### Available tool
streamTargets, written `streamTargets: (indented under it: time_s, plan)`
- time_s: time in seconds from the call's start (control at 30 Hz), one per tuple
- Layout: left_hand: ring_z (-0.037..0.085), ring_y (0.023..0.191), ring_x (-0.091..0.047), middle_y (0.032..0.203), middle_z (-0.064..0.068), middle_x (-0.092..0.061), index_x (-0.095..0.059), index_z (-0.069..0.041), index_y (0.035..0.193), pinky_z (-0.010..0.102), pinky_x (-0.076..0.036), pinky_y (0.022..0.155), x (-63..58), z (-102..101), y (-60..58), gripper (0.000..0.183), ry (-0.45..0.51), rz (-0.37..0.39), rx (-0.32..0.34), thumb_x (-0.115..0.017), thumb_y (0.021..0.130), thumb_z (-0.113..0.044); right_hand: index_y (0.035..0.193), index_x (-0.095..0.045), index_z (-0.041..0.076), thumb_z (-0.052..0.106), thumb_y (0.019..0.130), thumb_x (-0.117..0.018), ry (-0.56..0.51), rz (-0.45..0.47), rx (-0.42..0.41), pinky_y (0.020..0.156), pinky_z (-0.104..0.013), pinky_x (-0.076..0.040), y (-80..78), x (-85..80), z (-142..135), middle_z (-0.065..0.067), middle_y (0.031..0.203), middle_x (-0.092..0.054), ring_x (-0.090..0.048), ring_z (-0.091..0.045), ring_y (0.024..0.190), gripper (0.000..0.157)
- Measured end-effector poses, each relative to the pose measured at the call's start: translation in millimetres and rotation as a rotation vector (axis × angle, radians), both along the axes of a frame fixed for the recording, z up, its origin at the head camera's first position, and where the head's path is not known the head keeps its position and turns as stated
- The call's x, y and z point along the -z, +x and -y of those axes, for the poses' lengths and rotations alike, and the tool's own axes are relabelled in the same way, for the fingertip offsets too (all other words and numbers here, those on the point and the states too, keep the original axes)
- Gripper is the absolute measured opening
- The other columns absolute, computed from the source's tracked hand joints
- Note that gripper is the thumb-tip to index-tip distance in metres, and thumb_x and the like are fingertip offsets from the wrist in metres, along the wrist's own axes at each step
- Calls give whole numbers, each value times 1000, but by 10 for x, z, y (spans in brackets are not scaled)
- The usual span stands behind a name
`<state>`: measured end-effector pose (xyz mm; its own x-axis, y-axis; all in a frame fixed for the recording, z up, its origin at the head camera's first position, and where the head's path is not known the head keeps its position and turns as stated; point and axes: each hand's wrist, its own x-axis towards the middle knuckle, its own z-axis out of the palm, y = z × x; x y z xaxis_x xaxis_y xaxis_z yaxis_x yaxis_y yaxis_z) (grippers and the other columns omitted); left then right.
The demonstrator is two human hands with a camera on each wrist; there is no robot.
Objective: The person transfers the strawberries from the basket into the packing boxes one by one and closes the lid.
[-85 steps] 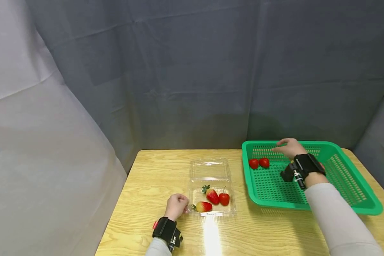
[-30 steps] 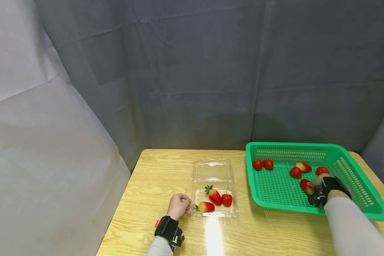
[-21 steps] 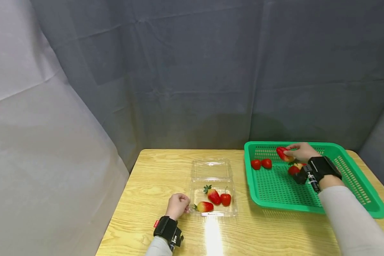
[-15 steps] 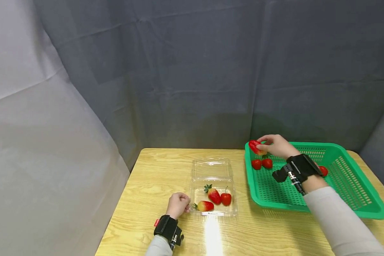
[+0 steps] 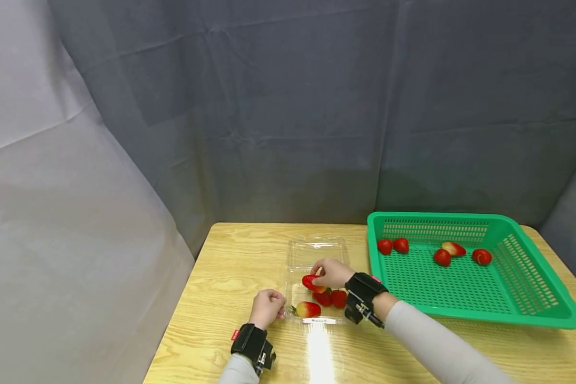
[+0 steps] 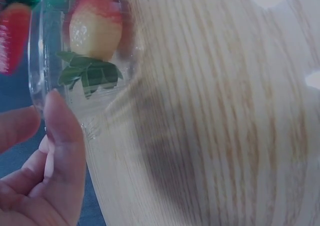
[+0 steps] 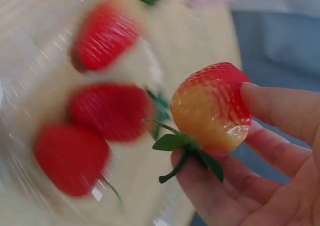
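My right hand [image 5: 335, 273] pinches a red strawberry [image 7: 210, 108] with a pale yellow top and green leaves between thumb and fingers. It is over the lidded clear plastic box [image 5: 318, 252], whose lid lies folded back. Inside the box are a yellow-and-red strawberry [image 5: 309, 309], a redder strawberry [image 7: 112, 111] and a round red fruit [image 7: 70, 158] with a thin stem. My left hand [image 5: 267, 308] holds the box's near left corner, thumb and index finger at the clear rim in the left wrist view.
A green basket [image 5: 489, 318] stands on the right of the wooden table [image 5: 240, 256]. In it lie two red fruits [image 5: 392, 246] at the left, a red fruit [image 5: 442, 257], a yellow-and-red strawberry [image 5: 453, 249] and another red fruit [image 5: 482, 256]. Grey cloth [image 5: 288, 133] hangs behind.
My right hand took a strawberry from the basket's right part, lifted it and carried it left over the clear box. My left hand has stayed at the box's corner.
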<state>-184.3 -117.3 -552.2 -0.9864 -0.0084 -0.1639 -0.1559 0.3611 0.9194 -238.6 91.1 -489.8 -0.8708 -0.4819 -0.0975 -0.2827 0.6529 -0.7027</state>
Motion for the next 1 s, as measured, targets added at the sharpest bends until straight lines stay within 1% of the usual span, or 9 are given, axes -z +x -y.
streamTargets:
  time_s: [0.17,0.3,0.57,0.63,0.7,0.77,0.83,0.9,1.0]
  plan:
    - [11,48,-55,60,5,-54,-59,6,80,30,-55,46,17,7,-4,6,1,6,-8,-58,82,1,85,-63,1,6,75,-70,80,-68,-6,52,-22,-39,65,259,269,-4,69,-55,-44,-13,60,13]
    - [10,48,-54,60,6,-55,-59,6,80,28,-54,45,41,5,-11,6,14,7,-2,-57,82,1,83,-63,3,9,74,-72,177,-99,25,58,-26,-42,73,392,389,-4,73,-59,-46,-15,64,14]
    - [11,48,-55,61,6,-55,-59,5,80,27,-54,45,34,6,-23,6,18,14,-1,-57,83,0,84,-64,0,8,70,-73,243,-180,29,63,-34,-47,90,510,446,-8,75,-60,-53,-21,68,18]
    - [11,49,-55,61,6,-55,-59,5,80,27,-54,45,25,9,-22,6,16,11,1,-57,83,0,88,-65,-1,8,71,-72,261,-170,24,66,-34,-49,97,505,442,-8,78,-61,-55,-22,71,21]
    - [11,49,-55,61,6,-55,-59,5,80,28,-54,46,26,10,-22,6,16,8,5,-57,83,0,95,-65,-1,10,73,-71,271,-127,12,70,-35,-50,90,494,431,-10,85,-64,-58,-25,78,25]
    - [11,49,-55,62,6,-55,-59,5,81,28,-54,46,37,12,-26,6,16,9,5,-57,83,0,102,-64,0,13,76,-70,264,-87,-16,75,-36,-50,84,452,399,-11,94,-64,-59,-25,85,30]
    - [11,48,-55,62,7,-55,-59,5,81,28,-54,46,54,12,-31,6,17,9,4,-57,83,0,108,-62,-1,14,79,-68,217,-44,-44,80,-39,-50,69,327,347,-15,103,-63,-59,-28,94,33]
    - [11,48,-55,61,6,-55,-59,5,81,28,-54,46,71,15,-37,6,18,12,3,-57,82,0,112,-60,-1,14,81,-66,150,-38,-60,84,-41,-48,44,123,254,-17,109,-61,-57,-30,100,34]
    - [11,48,-55,61,6,-55,-59,6,81,28,-54,46,71,22,-36,5,15,7,2,-57,82,1,114,-58,-1,13,85,-62,21,-100,-23,87,-45,-46,-17,-282,36,-19,113,-58,-54,-34,104,33]
